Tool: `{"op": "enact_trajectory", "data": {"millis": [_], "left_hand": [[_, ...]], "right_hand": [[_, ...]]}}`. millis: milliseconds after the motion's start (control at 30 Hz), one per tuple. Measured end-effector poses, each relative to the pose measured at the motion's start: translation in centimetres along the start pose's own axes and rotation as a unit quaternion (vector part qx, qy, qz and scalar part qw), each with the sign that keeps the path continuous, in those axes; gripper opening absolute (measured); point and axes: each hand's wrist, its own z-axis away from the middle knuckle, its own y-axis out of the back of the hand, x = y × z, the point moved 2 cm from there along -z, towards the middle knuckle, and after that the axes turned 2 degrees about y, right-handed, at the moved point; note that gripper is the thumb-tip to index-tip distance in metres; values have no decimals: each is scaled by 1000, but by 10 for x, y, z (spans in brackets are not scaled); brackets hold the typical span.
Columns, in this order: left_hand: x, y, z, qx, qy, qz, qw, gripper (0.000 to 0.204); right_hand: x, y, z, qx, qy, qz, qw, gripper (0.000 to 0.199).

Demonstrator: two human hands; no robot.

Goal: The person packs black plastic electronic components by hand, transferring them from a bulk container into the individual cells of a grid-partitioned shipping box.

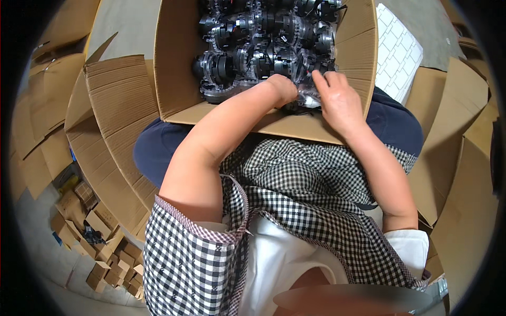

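Note:
An open cardboard box (175, 58) stands in front of me, with rows of black round parts (224, 68) in clear plastic and thin black cables inside. My left hand (283, 90) reaches over the near wall, its fingers curled down among the nearest parts; what they grip is hidden. Beside it, a clear plastic-wrapped piece (309, 97) lies at the near right corner of the box. Over that corner is my right hand (340, 100), its fingers stretched and apart, next to the wrapped piece. I cannot tell whether it touches the piece.
Tall cardboard flaps (118, 105) rise on the left, and more cardboard sheets (448, 137) stand on the right. A white panel with a black line pattern (396, 50) lies beyond the box's right side. Many small cardboard boxes (118, 266) are scattered on the floor at lower left.

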Motion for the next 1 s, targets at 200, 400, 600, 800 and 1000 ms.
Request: {"op": "enact_trajectory", "data": {"millis": [200, 400, 600, 800, 1000], "left_hand": [[-3, -7, -6, 9, 49, 16, 999, 50], [-6, -10, -3, 16, 61, 44, 997, 48], [-10, -19, -3, 12, 44, 67, 997, 53], [-10, -19, -3, 29, 53, 75, 995, 59], [-10, -20, -4, 41, 51, 75, 995, 59]], "right_hand": [[2, -3, 5, -19, -8, 55, 998, 51], [4, 4, 13, 79, 23, -30, 996, 61], [-1, -28, 23, -226, -46, 100, 968, 65], [-6, -46, 8, -216, -55, 107, 969, 22], [4, -38, 3, -226, -99, 63, 967, 18]]}}
